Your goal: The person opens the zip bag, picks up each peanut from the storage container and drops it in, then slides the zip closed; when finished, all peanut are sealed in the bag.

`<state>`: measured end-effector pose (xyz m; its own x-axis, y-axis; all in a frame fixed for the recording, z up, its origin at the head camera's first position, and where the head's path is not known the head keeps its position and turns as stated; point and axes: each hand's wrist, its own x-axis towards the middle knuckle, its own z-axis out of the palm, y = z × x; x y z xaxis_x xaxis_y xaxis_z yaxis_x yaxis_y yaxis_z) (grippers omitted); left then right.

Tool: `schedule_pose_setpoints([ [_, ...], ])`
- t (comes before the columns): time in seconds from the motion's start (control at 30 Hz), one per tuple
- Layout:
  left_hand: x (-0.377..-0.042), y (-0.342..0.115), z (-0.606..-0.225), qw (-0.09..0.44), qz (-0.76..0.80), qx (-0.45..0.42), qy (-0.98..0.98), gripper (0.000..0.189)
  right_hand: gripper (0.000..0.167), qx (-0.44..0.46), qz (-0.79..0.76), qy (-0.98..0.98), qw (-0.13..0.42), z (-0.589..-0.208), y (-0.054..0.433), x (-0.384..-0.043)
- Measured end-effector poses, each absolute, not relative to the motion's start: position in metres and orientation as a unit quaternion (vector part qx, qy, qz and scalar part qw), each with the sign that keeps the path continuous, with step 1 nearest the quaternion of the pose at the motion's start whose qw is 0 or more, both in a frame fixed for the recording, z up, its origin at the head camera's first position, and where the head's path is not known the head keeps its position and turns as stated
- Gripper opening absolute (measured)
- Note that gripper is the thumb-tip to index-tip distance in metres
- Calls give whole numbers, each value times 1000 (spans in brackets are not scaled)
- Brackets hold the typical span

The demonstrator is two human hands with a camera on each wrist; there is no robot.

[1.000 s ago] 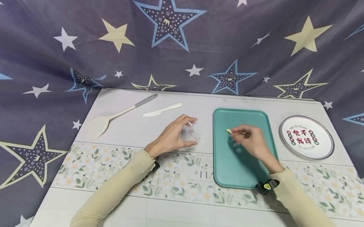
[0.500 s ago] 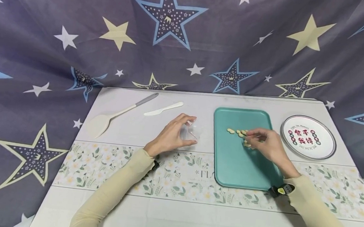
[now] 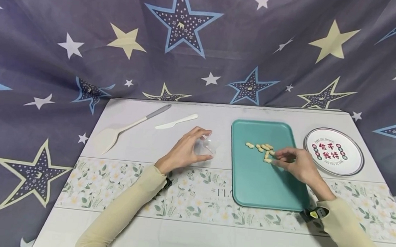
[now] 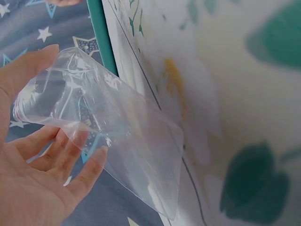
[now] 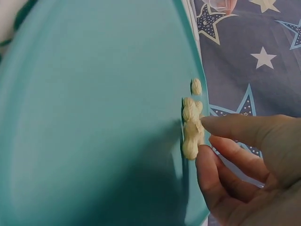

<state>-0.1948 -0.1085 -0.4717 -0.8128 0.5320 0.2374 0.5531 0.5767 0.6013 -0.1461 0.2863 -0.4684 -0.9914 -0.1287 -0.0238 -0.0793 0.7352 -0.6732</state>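
Note:
My left hand (image 3: 184, 150) holds a clear plastic bag (image 4: 131, 136) between thumb and curled fingers. The bag stands tilted over the table, left of the teal tray (image 3: 269, 189); its wide end hangs away from the palm in the left wrist view. Several unshelled peanuts (image 3: 265, 147) lie in a cluster on the tray, and one single peanut (image 3: 250, 145) rests apart to the left. My right hand (image 3: 301, 165) is at the cluster's right side. In the right wrist view its thumb and fingertips stand apart at the edge of the peanuts (image 5: 190, 128).
A cream ladle (image 3: 109, 136) with a grey handle end lies at the left. Beside it is a white plastic knife (image 3: 176, 121). Right of the tray sits a white plate (image 3: 334, 146) with red lettering. A star-patterned cloth (image 3: 202, 69) hangs behind the table.
My right hand has moved from the tray's left part rightward and a little nearer, which uncovers the peanut cluster. My left hand keeps its hold on the bag at almost the same place.

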Motion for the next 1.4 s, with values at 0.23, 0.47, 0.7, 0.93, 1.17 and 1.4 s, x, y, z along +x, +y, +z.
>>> schedule_pose_setpoints([
  [0.23,-194,-108,-470,14,-341,-306,-889,81,30,-65,-344,936,41,-471,288,-144],
  [0.47,-194,-107,-471,5,-350,-309,-884,82,26,-66,-337,938,38,-474,285,-142],
  [0.7,-195,-106,-471,4,-342,-311,-887,83,15,-84,-330,939,37,-474,282,-141],
  [0.93,-194,-106,-471,-8,-348,-311,-885,85,14,-85,-330,939,31,-472,279,-139],
  [1.17,-192,-106,-471,-10,-353,-313,-882,83,19,-97,-347,933,18,-466,273,-139],
  [1.4,-192,-105,-469,-14,-359,-315,-879,82,18,-114,-365,924,-1,-460,263,-140],
])
